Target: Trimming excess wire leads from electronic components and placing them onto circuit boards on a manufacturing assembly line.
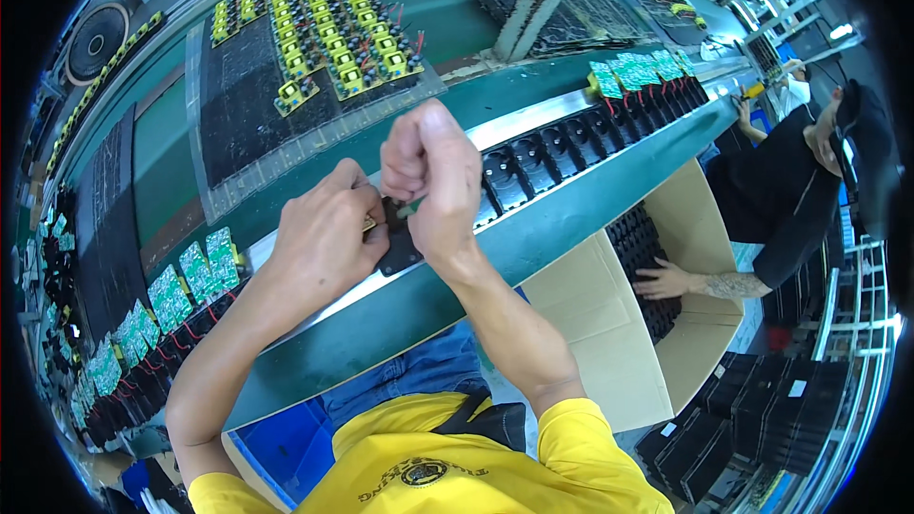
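Over the metal rail of the green bench, my two hands are close together above a black plastic housing [400,252]. My left hand [328,233] is closed with bent fingers at the housing's left side; a small yellowish edge shows at its fingertips, too small to name. My right hand [438,176] makes a fist with the thumb on top, just above the housing. A small pale-green tip shows below that fist, and whatever it belongs to is hidden. Right of my hands, a row of black housings [533,160] lies along the rail.
Green circuit boards [628,76] with red wires sit at the row's right end, others [171,300] at the left. Yellow-topped boards [328,24] stand on a dark mat behind. A co-worker's hand [666,281] reaches into a cardboard box [600,324] of black parts. Black crates [762,400] stand lower right.
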A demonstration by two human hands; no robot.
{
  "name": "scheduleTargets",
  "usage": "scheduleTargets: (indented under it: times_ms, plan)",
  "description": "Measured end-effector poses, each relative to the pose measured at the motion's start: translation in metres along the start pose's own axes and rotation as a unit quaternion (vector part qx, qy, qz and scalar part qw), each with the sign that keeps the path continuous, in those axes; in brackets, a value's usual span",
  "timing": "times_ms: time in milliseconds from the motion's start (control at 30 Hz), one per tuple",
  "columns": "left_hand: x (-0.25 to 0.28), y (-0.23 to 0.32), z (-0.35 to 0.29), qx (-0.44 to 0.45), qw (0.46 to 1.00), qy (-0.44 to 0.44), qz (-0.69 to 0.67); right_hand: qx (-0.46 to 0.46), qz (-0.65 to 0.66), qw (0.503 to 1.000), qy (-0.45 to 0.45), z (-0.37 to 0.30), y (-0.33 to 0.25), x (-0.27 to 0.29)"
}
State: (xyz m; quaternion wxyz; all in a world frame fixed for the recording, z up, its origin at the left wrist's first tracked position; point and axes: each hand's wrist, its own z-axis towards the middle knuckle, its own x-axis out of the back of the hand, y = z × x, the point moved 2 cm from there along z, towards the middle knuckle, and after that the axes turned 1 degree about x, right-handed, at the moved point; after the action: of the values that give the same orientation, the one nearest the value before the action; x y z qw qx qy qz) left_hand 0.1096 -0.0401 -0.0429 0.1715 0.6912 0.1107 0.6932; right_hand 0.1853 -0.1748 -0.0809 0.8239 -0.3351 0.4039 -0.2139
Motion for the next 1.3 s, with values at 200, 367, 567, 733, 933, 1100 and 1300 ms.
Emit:
scheduleTargets:
  times_ms: [200, 367, 567, 733, 933, 1100, 1300]
  plan:
    - [0.016, -0.008, 0.000, 0.012, 0.999, -0.021, 0.029, -0.018, -0.362, 0.930, -0.055, -0.021, -0.096, -0.037]
    - [0.044, -0.017, 0.031, -0.056, 0.975, -0.214, 0.012, 0.026, -0.687, 0.706, -0.169, -0.059, -0.079, -0.023]
    - [0.028, -0.017, 0.034, -0.100, 0.973, 0.155, 0.139, 0.050, -0.749, 0.625, -0.214, -0.073, -0.068, -0.032]
    - [-0.033, -0.003, -0.021, -0.111, 0.952, 0.250, 0.139, 0.036, -0.746, 0.639, -0.183, -0.084, -0.076, -0.031]
    - [0.007, -0.043, -0.100, -0.069, 0.964, 0.143, 0.213, -0.004, -0.681, 0.717, -0.146, -0.091, -0.097, -0.039]
    - [0.019, -0.055, -0.130, -0.041, 0.974, 0.147, 0.167, 0.008, -0.666, 0.737, -0.117, -0.077, -0.115, -0.034]
    - [0.019, -0.051, -0.133, 0.017, 0.982, 0.168, 0.090, -0.006, -0.723, 0.678, 0.134, -0.020, -0.140, 0.075]
